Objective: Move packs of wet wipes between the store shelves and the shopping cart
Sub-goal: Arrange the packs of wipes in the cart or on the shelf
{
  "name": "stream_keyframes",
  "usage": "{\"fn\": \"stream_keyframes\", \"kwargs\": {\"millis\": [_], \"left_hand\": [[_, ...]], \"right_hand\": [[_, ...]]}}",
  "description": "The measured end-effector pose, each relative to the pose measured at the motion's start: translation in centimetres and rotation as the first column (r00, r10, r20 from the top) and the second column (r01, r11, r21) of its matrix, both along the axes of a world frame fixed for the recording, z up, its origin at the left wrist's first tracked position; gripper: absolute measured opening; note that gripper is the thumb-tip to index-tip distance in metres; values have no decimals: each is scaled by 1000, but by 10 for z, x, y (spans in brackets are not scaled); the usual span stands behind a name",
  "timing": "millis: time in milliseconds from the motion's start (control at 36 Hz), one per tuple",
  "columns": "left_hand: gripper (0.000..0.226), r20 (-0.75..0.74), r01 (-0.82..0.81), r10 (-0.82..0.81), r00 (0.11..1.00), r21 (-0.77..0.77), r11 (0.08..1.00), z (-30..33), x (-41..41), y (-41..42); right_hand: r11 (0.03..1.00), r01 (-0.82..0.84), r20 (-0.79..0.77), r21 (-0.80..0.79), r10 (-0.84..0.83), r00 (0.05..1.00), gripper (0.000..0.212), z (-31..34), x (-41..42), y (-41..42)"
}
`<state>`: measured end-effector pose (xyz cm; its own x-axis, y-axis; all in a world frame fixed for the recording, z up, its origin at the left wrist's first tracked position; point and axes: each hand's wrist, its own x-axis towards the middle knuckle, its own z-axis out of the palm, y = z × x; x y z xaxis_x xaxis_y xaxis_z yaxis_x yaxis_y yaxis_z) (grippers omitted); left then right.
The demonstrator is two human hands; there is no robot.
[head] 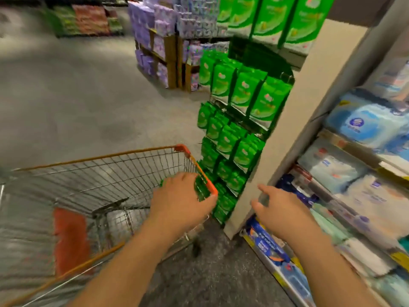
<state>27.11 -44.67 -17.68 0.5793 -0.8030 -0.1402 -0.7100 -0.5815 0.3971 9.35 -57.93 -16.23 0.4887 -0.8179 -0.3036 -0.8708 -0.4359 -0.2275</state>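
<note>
Grey speckled floor fills the left half of my view, running back to blurred stacks of purple packs on a wooden stand. Closer in, a rack of green wet-wipe packs hangs in rows on the end of a beige shelf unit, with bigger green boxes above it. To the right, shelves carry blue and white wipe packs, and more blue packs sit on the bottom shelf near the floor.

Low on the left I see the wire shopping cart, with its orange rim and an orange flap on the child seat. My left hand is over the cart's near right corner, fingers curled round a green pack; the pack is held right at the orange rim, partly seen through the wire mesh, so I cannot tell whether it is inside or just outside the basket. It is blurred by motion.

My right hand is apart from the cart, in front of the beige end panel, near the lowest shelves. Its fingers are spread and relaxed, and it holds nothing and touches no pack that I can make out.
</note>
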Motion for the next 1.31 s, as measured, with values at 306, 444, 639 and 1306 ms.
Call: {"fn": "stream_keyframes", "kwargs": {"millis": [306, 444, 639, 1306], "left_hand": [[99, -75, -174, 181, 981, 93, 980, -31, 138, 64], [85, -119, -199, 217, 969, 146, 969, -51, 175, 53], [84, -307, -298, 353, 884, 213, 931, -94, 228, 19], [51, -773, -593, 622, -128, 562, 577, -390, 296, -132]], "right_hand": [[982, -190, 67, 16, 189, 980, 58, -36, 168, 35], [968, -245, 85, 50, 240, 967, 59, -53, 211, 18], [945, -307, 119, 109, 294, 948, 56, -95, 267, -27], [874, 33, 29, 484, -54, 998, 79, -408, 413, -147]]}}
